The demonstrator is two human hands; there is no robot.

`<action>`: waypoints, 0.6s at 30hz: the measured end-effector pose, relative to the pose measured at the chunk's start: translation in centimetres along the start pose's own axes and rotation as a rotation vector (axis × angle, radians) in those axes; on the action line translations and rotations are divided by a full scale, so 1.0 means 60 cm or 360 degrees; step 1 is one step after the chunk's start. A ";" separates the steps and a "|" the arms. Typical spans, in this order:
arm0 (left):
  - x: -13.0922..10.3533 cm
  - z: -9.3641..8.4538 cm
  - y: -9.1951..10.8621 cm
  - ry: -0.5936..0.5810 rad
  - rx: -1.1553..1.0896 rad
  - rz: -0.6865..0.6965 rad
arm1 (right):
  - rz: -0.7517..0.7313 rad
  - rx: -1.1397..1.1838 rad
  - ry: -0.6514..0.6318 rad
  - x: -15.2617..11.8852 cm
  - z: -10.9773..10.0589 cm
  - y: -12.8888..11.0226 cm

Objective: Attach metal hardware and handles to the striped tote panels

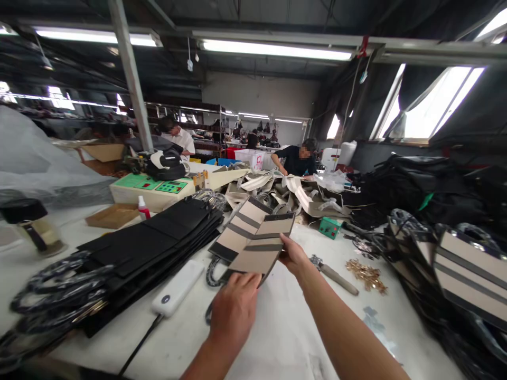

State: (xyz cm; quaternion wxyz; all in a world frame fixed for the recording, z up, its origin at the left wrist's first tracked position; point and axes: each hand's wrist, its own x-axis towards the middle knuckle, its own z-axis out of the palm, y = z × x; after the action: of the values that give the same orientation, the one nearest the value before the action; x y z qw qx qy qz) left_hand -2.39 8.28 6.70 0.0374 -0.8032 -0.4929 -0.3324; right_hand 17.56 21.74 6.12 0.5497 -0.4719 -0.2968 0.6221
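A bag panel [263, 245], beige with dark grey stripes and black edges, is tilted up above the white table. My left hand [235, 303] grips its near lower edge, fingers laid over the top. At its right edge my right hand [292, 254] is closed, thumb on the striped face; the other fingers are hidden beneath. A plastic-wrapped handle loop [214, 272] shows under the panel's left side. Right of my right hand lies a hammer-like tool [336, 277] with a worn grip. Small gold metal pieces [366, 274] are heaped beyond it.
Stacked black bag panels [154, 232] and a white device with a cable [178, 287] lie left. More striped panels [471, 264] pile up right. Behind are a small green box [329, 228], loose beige pieces [299, 192], a green-topped machine [150, 184] and a bent-over person [295, 161].
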 end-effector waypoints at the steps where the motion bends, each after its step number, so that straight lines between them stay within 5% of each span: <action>1: -0.020 -0.004 0.012 -0.0014 -0.0017 0.0018 | -0.0012 -0.0048 0.0018 -0.004 0.001 -0.004; 6: -0.103 -0.031 0.047 -0.0229 -0.0607 0.0207 | -0.0105 -0.0200 -0.0106 -0.106 -0.046 -0.020; 8: -0.110 -0.045 0.042 -0.0233 -0.0941 -0.0060 | -0.0144 -0.0311 -0.0232 -0.179 -0.081 -0.032; 12: -0.082 -0.057 0.022 -0.0008 -0.1448 -0.1079 | -0.0155 -0.0503 -0.0457 -0.331 -0.133 -0.035; 15: -0.053 -0.055 0.028 -0.0378 -0.2076 -0.1140 | -0.0183 -0.0486 -0.0431 -0.420 -0.137 0.000; 18: -0.031 -0.066 0.049 -0.0489 -0.2446 -0.1058 | -0.0195 -0.0396 -0.0325 -0.477 -0.115 0.059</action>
State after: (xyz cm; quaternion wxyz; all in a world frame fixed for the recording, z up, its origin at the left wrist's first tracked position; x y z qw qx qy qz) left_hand -2.48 3.82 9.50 -0.6853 -0.4550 -0.3401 -0.4558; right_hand 20.99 -7.66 7.85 0.4909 -0.4517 -0.4540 0.5907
